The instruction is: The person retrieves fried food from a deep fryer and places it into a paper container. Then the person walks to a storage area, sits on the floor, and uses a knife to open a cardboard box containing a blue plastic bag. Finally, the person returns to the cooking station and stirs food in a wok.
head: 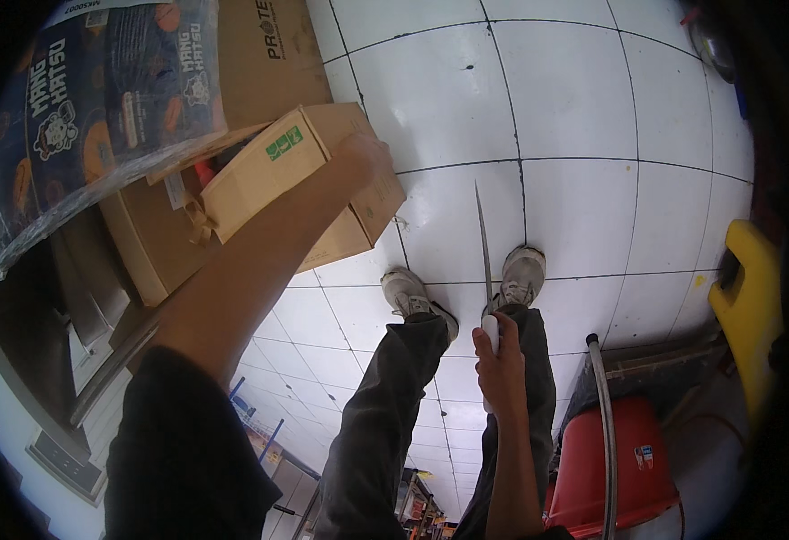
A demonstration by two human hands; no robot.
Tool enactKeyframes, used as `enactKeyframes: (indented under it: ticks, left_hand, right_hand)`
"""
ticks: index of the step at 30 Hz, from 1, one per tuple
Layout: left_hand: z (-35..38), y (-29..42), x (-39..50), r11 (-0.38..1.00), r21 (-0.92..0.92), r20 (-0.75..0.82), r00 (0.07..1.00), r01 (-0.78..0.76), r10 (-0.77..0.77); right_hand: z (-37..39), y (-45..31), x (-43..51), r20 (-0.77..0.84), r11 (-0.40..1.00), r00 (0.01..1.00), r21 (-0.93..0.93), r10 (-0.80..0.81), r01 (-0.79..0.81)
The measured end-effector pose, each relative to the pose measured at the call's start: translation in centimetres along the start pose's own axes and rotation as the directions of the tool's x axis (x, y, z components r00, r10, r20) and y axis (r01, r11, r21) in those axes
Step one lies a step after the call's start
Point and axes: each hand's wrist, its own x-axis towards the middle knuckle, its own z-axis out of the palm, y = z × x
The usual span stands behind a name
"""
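Observation:
My right hand (500,358) is closed around the white handle of a knife (484,250), its long thin blade pointing away from me above the tiled floor. On the left, my left hand (366,158) rests against the top edge of a cardboard box (262,182) that bears a green printed mark. The fingers of that hand are blurred, and whether they grip the box is hard to see. Torn cardboard hangs at the box's near left corner, beside something red that is partly hidden.
Plastic-wrapped printed packs (117,88) lie on a larger carton (273,74) at upper left. A red plastic chair (614,466) with a metal tube stands at lower right, near a yellow object (745,304). My shoes (524,270) are on white floor tiles.

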Motion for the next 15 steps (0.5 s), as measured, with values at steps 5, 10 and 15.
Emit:
enactKeyframes:
  ticks: [5, 10, 15]
  left_hand:
    - [-0.7, 1.2, 1.2, 1.0, 0.009, 0.161, 0.987, 0.008, -0.009]
    - [2.7, 1.3, 1.8, 0.996, 0.081, -0.029, 0.999, -0.039, 0.041]
    - [5.2, 0.9, 2.7, 0.996, -0.088, -0.063, 0.998, 0.01, -0.016]
  right_hand:
    - [0.0, 0.1, 0.1, 0.004, 0.999, 1.0, 0.037, 0.0, 0.0]
    - [-0.2, 0.0, 0.2, -0.003, 1.0, 1.0, 0.024, 0.005, -0.005]
    - [-0.1, -0.4, 0.3, -0.007, 0.999, 1.0, 0.042, 0.008, -0.008]
